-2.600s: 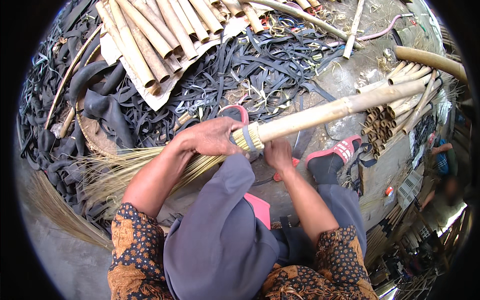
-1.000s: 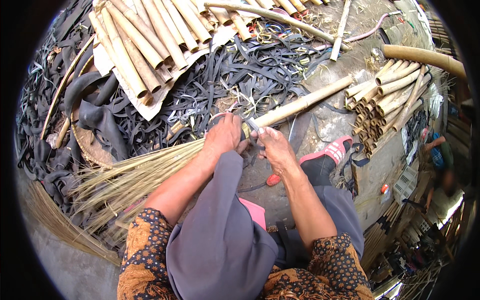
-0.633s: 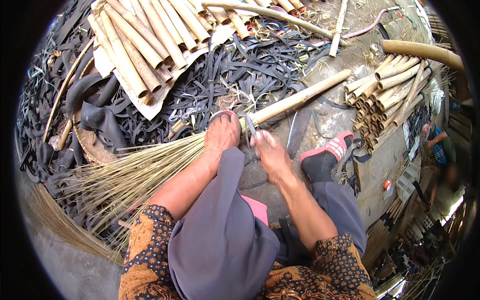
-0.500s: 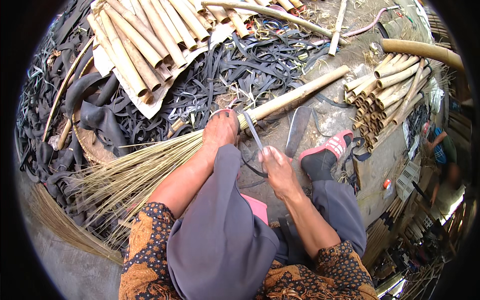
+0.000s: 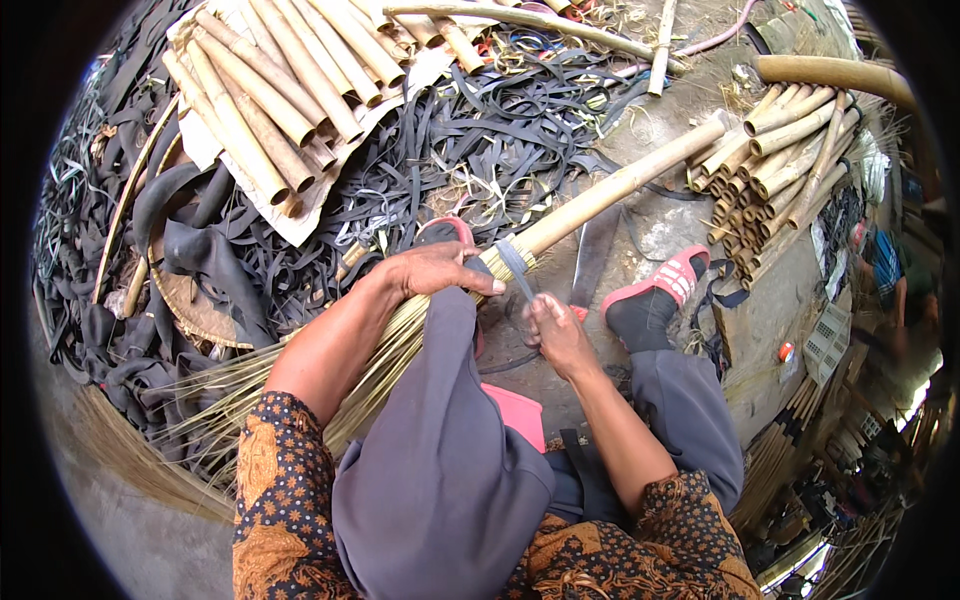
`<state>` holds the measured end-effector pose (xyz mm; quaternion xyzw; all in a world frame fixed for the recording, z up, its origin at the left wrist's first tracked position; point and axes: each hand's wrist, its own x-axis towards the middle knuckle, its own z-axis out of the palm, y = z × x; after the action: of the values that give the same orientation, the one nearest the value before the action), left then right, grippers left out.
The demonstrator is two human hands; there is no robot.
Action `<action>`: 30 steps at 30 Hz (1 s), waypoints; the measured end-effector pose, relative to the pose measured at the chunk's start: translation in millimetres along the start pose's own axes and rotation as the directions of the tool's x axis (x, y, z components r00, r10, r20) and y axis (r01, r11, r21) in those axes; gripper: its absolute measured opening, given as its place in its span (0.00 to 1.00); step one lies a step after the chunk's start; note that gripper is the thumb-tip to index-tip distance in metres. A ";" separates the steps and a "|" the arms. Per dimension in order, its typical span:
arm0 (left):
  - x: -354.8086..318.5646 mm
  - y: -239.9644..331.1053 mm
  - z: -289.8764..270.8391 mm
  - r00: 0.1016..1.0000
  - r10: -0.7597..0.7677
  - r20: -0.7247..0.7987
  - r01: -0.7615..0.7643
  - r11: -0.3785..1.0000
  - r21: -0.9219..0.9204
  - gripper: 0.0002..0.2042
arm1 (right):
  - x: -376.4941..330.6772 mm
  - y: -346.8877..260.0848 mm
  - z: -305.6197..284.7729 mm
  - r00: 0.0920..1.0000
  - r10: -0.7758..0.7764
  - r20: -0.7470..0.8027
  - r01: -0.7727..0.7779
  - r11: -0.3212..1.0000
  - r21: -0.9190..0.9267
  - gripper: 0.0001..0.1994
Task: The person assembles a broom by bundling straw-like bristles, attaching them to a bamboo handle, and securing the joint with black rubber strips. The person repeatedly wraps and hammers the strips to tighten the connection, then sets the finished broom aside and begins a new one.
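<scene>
The left grip (image 5: 432,272) clasped the bristles (image 5: 392,345) while the right grip (image 5: 558,332) clutched the strap (image 5: 514,264), which seemed to want steady, even tension.

Worn on the head, as the left one of two side-by-side wide fisheye cameras. Looks steeply down and a little forward over the wearer's own lap, upright and unmirrored. Sits nearest to the smooth grey cloth-covered knee (image 5: 440,460) and the brown-and-black flower-patterned cloth sleeves (image 5: 275,450). Takes in the bare left hand (image 5: 437,272) and the bare right hand (image 5: 558,337) near the centre, farther off. Reaches past both to the tan, hollow bamboo tubes (image 5: 250,83) toward the upper edge. Bends straight lines near the rim.
</scene>
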<state>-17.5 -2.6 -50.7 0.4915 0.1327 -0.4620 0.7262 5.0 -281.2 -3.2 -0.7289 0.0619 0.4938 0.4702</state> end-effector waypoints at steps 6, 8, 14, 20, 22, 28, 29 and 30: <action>20.6 -1.0 0.7 0.952 0.212 -0.221 -0.175 0.968 0.178 0.31 | 39.8 6.3 16.9 0.996 0.020 -0.087 -0.007 0.989 0.145 0.14; 10.9 11.3 1.8 0.891 0.284 -0.354 -0.092 0.876 0.473 0.28 | 50.7 6.6 18.9 0.992 -0.034 -0.125 0.049 0.992 0.117 0.14; -6.4 27.2 58.2 0.791 0.230 -0.567 0.404 0.500 0.766 0.41 | 61.8 -5.2 23.2 0.995 -0.081 -0.065 0.077 0.995 -0.063 0.13; 11.3 8.7 45.8 0.725 0.209 -0.656 0.408 0.637 0.654 0.37 | 48.4 -31.3 20.4 0.964 -0.242 -0.113 0.223 0.962 -0.158 0.15; 17.2 -0.4 49.4 0.706 0.287 -0.648 0.418 0.569 0.708 0.34 | 49.3 -46.1 21.6 0.987 -0.136 -0.090 0.130 0.989 -0.068 0.15; 22.4 -3.8 42.1 0.618 0.423 -0.663 0.431 0.523 0.735 0.24 | 26.2 -72.9 23.2 0.995 0.093 -0.034 -0.085 0.980 0.179 0.13; 20.8 0.7 34.7 0.644 0.372 -0.669 0.443 0.532 0.722 0.22 | 18.5 -72.3 21.0 1.000 0.010 -0.011 -0.007 0.977 0.213 0.12; 18.3 5.8 26.9 0.689 0.326 -0.648 0.398 0.577 0.713 0.24 | 10.5 -69.8 20.2 0.999 -0.042 -0.019 0.045 0.975 0.220 0.11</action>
<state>-10.0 -34.5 -46.2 0.9038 0.1905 -0.2515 0.2892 35.7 -223.8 30.8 -0.6769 0.1033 0.4684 0.5583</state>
